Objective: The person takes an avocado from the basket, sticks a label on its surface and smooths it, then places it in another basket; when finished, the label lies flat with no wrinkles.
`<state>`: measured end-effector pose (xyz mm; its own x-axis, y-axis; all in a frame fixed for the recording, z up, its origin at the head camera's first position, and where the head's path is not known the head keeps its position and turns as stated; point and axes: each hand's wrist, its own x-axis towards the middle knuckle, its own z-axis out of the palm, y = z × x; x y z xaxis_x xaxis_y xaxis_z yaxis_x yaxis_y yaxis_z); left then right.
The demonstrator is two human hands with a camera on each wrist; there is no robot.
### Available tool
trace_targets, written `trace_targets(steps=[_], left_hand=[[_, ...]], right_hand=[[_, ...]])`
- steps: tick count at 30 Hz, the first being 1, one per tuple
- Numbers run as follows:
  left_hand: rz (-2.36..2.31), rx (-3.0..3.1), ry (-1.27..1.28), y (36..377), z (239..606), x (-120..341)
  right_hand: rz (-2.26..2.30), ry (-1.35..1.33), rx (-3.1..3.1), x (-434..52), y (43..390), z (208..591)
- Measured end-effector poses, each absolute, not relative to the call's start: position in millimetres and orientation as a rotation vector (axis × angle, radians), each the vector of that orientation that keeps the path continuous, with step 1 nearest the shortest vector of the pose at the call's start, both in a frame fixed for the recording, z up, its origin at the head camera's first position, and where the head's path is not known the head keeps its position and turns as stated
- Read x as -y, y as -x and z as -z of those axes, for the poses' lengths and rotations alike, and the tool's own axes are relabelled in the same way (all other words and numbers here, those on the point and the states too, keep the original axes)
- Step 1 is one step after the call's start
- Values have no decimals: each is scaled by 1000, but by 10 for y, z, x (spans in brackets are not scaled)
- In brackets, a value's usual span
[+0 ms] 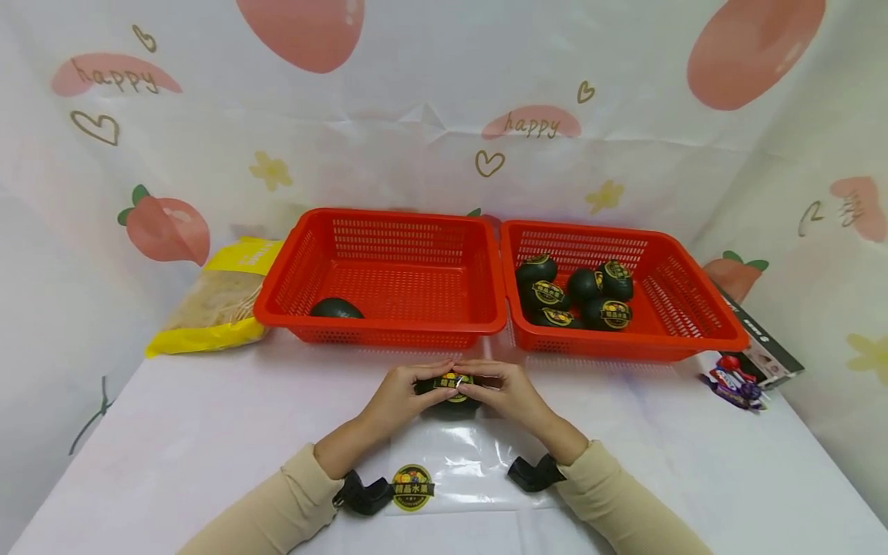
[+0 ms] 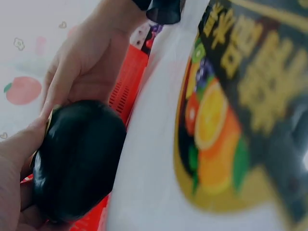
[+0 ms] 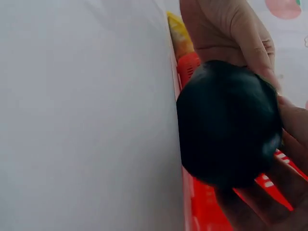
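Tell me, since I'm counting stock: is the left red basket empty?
Not empty. The left red basket holds one dark round fruit at its front left corner.

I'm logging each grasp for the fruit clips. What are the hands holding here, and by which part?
Both hands, left hand and right hand, hold one dark round fruit between them, gripping its opposite sides, fingertips meeting over the sticker on top.

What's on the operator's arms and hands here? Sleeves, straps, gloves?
Both hands, left hand and right hand, are bare, no gloves. Long beige sleeves cover both forearms. A black wrist-mounted device sits at each cuff, the right one alike.
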<state>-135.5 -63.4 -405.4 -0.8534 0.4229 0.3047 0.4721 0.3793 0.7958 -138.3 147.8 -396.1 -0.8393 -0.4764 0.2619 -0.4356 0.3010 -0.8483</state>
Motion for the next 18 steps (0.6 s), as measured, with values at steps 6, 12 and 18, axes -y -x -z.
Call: trace_targets(steps=[6, 12, 18], left_hand=[[1282, 2659, 933, 1339, 3997, 609], [1018, 2839, 1071, 1317, 3939, 618], [962, 2876, 1126, 1359, 3845, 575]], right_hand=[[1664, 773, -2505, -2105, 1269, 3882], [2349, 122, -2069, -2741, 1256, 3798], [2839, -159, -1534, -2916, 1336, 3757]])
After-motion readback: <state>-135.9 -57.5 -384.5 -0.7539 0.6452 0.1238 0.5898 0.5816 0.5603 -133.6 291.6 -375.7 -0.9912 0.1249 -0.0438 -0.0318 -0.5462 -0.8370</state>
